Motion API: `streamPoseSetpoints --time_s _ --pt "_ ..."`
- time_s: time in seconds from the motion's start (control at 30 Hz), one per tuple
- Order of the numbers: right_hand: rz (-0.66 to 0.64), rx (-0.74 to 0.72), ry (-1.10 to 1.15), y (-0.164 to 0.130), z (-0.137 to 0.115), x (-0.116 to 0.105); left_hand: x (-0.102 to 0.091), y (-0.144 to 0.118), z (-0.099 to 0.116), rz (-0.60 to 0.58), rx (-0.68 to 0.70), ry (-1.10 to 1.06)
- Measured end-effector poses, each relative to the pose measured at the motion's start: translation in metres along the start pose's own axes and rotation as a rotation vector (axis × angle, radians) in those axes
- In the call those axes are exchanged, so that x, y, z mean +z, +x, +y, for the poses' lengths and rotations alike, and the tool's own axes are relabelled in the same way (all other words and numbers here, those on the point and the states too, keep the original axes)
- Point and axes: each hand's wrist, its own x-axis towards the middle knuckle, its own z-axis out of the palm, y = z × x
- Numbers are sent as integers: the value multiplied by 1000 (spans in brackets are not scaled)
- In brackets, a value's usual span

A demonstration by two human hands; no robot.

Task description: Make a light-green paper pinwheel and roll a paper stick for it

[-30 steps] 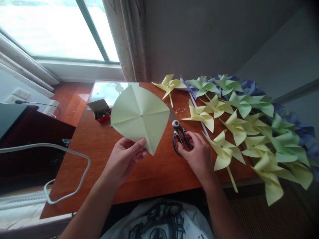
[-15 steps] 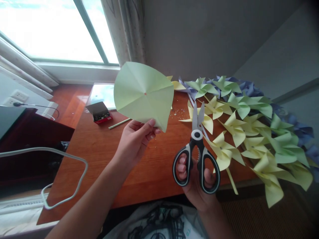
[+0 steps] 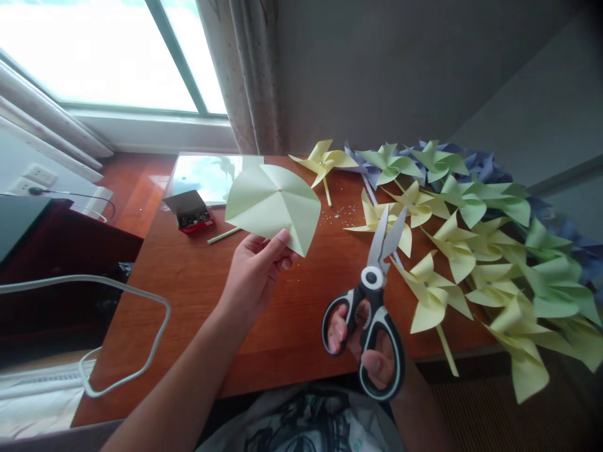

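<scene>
Left of the scissors (image 3: pixel 372 295), your left hand (image 3: pixel 257 270) pinches the pale green creased paper (image 3: pixel 274 206) by its lower edge, above the table (image 3: pixel 188 295). Your right hand (image 3: pixel 362 351) grips the scissors' handles, blades slightly parted; pinwheels (image 3: pixel 471 245) lie right of them.

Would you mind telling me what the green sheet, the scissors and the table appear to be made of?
Green sheet: looks like thin matte paper, with sharp fold creases meeting at its centre, pinched by the left hand.
Scissors: blades look like bare metal with a grey sheen; handles seem black and white plastic, in the right hand.
Table: apparently varnished reddish wood or veneer, glossy, reflecting the window.
</scene>
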Motion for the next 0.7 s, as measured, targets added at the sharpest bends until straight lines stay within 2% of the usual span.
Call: streamPoseSetpoints --time_s 0.13,0.27,0.47,0.7 --pt "97 27 -17 6 -5 -7 3 -3 -2 21 -15 -17" --pt "181 70 -61 4 -14 -3 3 -4 -5 19 -21 -18" --pt "140 190 -199 -1 -17 2 2 -4 -7 50 -3 -20" --pt "114 246 -239 1 -21 10 4 -8 -8 6 -59 40"
